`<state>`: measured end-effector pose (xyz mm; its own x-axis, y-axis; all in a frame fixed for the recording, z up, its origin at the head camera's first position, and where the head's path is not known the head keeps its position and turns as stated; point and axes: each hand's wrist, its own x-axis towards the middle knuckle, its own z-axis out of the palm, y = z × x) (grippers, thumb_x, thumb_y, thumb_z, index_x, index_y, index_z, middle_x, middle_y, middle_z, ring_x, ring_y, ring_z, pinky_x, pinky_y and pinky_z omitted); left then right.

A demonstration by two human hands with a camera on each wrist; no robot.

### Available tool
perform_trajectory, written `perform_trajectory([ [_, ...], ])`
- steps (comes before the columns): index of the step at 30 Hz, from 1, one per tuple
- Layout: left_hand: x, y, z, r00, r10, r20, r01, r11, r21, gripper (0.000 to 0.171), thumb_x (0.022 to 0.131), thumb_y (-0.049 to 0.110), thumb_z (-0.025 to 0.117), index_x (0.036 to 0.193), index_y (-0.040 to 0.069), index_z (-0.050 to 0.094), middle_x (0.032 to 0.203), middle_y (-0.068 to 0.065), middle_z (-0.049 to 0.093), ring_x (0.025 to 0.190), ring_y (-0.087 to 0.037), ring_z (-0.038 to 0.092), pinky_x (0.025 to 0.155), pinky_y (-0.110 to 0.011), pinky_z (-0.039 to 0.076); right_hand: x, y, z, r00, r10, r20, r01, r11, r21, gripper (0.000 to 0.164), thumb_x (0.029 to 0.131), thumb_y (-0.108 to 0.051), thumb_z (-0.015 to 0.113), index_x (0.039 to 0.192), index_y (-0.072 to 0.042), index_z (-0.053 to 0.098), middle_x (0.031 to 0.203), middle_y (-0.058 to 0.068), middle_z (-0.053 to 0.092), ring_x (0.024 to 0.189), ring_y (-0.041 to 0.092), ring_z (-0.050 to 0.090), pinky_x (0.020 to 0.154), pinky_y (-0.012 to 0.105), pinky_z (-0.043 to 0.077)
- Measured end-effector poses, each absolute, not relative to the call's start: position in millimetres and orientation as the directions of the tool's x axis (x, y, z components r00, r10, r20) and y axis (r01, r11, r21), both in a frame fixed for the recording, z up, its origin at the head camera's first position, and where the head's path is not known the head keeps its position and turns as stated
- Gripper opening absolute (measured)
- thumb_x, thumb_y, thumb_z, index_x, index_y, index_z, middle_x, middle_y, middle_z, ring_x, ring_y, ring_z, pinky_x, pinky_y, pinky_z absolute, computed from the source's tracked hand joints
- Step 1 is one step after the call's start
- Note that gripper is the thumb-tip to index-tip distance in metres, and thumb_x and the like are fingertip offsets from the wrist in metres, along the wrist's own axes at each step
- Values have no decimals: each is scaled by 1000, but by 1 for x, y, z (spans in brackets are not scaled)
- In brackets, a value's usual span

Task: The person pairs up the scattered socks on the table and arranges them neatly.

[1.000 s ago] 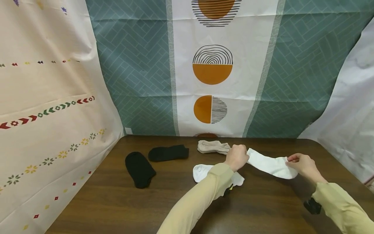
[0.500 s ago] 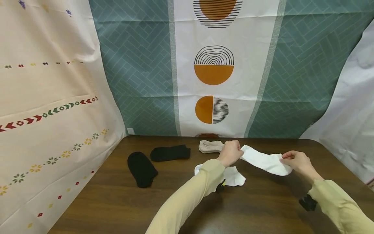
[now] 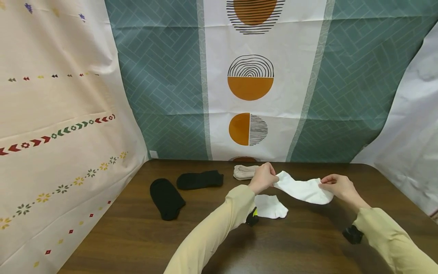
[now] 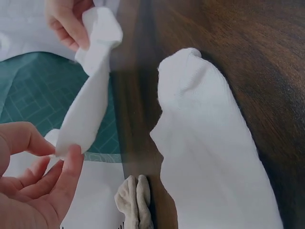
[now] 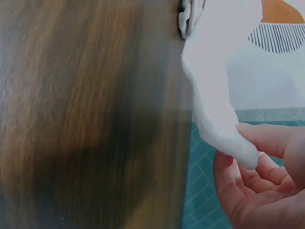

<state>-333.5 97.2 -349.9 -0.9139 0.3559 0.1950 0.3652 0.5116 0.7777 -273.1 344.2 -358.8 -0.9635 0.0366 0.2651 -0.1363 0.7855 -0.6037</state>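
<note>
Beyond and right of the flat sock, the raised sock is held lengthwise — pinched by right hand and nearer left hand.

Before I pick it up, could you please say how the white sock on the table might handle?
The lying sock is probably floppy, since the similar held sock sags between the left hand and right hand. It is likely light, as mere pinches hold that other one up. It seems unlikely to roll, lying flat on the table.
</note>
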Motion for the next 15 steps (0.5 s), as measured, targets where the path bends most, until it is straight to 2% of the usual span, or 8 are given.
perform_trajectory([
  [6, -336, 94, -352, -934, 314, 169, 317, 512, 799, 9, 75, -2, 63, 82, 0, 58, 66, 0, 52, 45, -10, 53, 43, -19, 42, -276, 335, -355, -967, 24, 254, -143, 775, -616, 24, 79, -11, 68, 87, 10, 60, 77, 14, 62, 72, 27, 55, 56, 32, 42],
  [10, -338, 90, -357, -929, 321, 183, 332, 509, 794, 4, 74, -4, 63, 76, 0, 63, 61, 0, 55, 44, -9, 51, 43, -18, 42, -276, 331, -353, -968, 7, 251, -156, 768, -622, 25, 79, -12, 68, 87, 10, 60, 79, 15, 61, 73, 29, 55, 57, 32, 43],
  [15, -339, 84, -358, -924, 328, 196, 344, 494, 799, 6, 73, -5, 62, 73, 1, 64, 65, -1, 55, 48, -8, 51, 45, -18, 43, -277, 328, -353, -967, 11, 255, -157, 764, -626, 24, 79, -11, 68, 88, 9, 60, 80, 15, 62, 76, 31, 56, 59, 32, 44],
])
